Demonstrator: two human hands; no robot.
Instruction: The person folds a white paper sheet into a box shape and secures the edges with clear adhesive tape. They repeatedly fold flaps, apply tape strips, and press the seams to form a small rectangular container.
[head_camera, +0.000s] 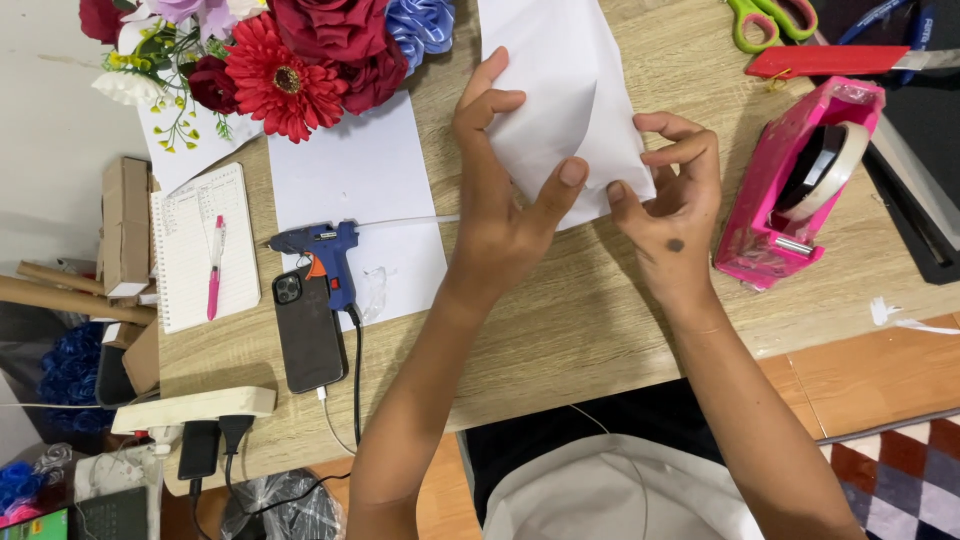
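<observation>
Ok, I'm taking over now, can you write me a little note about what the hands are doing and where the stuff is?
Left hand and right hand both pinch the lower edge of the white paper, which is folded over on the wooden table.
Done: one fold is in.
Left: the paper isn't fixed; no tape or glue shows on it.
Nearby: pink tape dispenser on the right, blue glue gun on the left, green scissors at the top.

Bright, even daylight fills the head view, and the light wooden tabletop (580, 320) is lit without hard glare. The shadows are soft and short: a faint one under the folded white paper sheet (565, 90) and a darker one under the table's near edge. Focus is sharp at the centre, with mild wide-angle stretching toward the corners and no motion blur.
</observation>
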